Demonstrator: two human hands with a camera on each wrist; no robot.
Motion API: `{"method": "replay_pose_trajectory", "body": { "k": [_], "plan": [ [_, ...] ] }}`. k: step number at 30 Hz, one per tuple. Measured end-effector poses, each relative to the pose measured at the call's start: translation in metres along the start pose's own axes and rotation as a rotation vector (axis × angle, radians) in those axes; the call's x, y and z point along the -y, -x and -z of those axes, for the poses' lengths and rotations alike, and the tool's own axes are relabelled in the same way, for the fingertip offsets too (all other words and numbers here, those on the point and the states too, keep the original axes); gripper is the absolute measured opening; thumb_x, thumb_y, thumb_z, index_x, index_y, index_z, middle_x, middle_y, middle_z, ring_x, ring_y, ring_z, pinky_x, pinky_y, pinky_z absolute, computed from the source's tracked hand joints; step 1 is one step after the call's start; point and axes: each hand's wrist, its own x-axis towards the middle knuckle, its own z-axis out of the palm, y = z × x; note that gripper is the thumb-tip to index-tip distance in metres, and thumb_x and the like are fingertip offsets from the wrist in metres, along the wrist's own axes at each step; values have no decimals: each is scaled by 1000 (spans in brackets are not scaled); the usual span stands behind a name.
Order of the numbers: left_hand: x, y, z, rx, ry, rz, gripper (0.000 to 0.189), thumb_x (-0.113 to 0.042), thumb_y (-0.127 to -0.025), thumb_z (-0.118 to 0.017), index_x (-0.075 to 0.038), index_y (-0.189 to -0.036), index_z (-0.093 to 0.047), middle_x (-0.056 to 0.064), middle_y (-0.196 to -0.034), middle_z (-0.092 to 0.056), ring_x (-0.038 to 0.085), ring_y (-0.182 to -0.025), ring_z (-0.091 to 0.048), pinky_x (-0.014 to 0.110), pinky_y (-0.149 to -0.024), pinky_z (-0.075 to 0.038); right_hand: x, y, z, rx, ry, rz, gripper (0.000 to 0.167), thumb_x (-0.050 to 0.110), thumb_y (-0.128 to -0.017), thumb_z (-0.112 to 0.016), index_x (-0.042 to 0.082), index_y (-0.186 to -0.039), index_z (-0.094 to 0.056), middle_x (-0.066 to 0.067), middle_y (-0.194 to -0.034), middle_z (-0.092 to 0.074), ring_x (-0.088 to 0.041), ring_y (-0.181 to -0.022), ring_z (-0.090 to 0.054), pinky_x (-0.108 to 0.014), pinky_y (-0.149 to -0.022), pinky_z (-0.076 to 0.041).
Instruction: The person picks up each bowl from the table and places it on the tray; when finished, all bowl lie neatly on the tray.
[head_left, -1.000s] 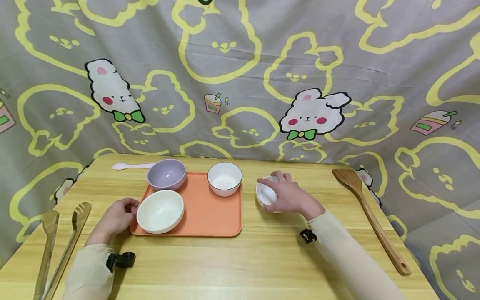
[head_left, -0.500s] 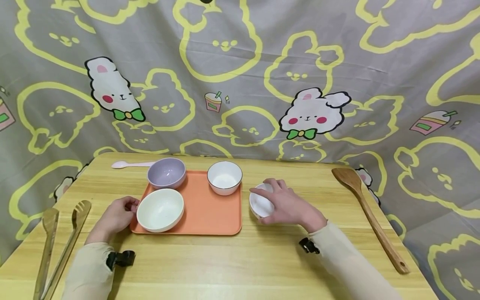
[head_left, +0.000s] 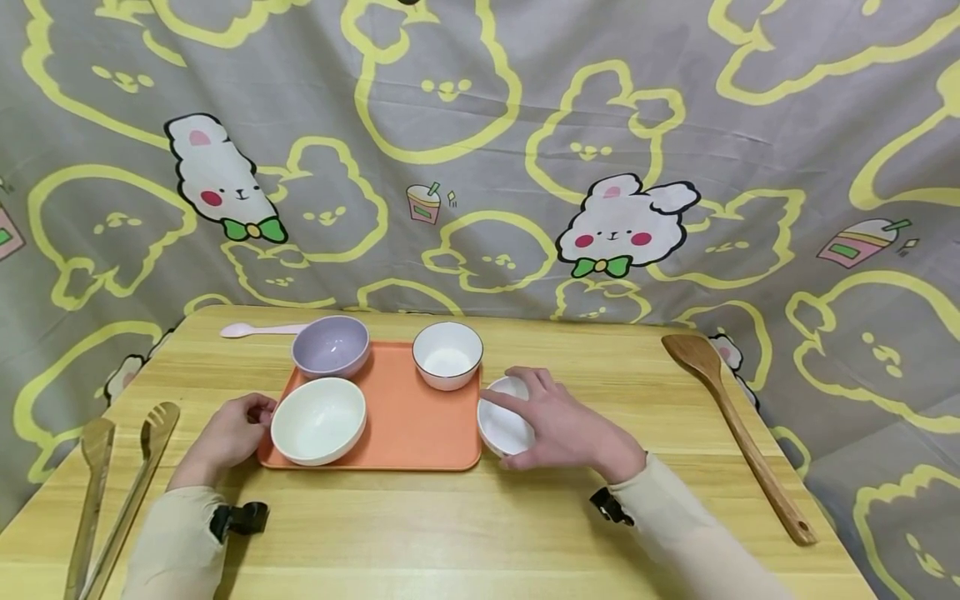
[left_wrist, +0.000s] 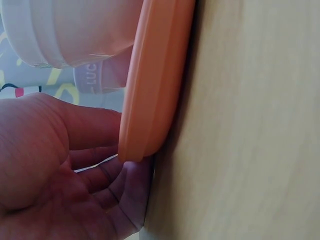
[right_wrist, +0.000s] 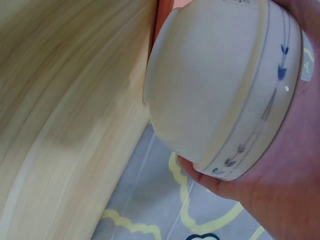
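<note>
My right hand grips a small white bowl from above, thumb and fingers spread across its rim. Blue marks band the bowl's side in the right wrist view, where its base is off the table. It hangs right at the right edge of an orange tray. At the tray's left edge, my left hand pinches the rim; the left wrist view has the thumb on top and fingers beneath. On the tray stand a cream bowl, a purple bowl and a dark-rimmed white bowl.
A pink spoon lies behind the purple bowl. Wooden tongs lie at the table's left, and a long wooden spatula at the right. A patterned curtain hangs behind the wooden table.
My right hand has brought the small white bowl leftward and nearer to me, up to the tray's right edge. The left hand keeps its hold on the tray.
</note>
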Motion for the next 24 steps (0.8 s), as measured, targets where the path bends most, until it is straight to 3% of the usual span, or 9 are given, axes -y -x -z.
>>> {"method": "replay_pose_trajectory", "body": {
  "k": [5, 11, 24],
  "plan": [
    [-2, 0, 1, 1, -3, -10, 24, 5, -87, -52, 13, -109, -57, 14, -88, -56, 29, -82, -52, 38, -70, -42, 10, -7, -4, -25, 8, 47, 85, 55, -71, -79, 37, -146, -45, -10, -146, -32, -24, -131, -31, -40, -93, -44],
    [-2, 1, 0, 1, -2, -17, 23, 4, -88, -52, 13, -109, -57, 14, -88, -57, 28, -82, -52, 37, -70, -43, 20, -20, -11, -17, 11, 101, 86, 54, -71, -80, 36, -146, -45, -8, -149, -29, -24, -134, -27, -42, -96, -43],
    [-1, 2, 2, 0, -17, -50, 24, 4, -87, -51, 11, -109, -58, 12, -87, -58, 26, -80, -53, 38, -70, -42, 39, -44, -25, -37, -9, 131, 86, 55, -72, -79, 33, -147, -44, -7, -148, -28, -28, -134, -24, -41, -97, -42]
  ]
}}
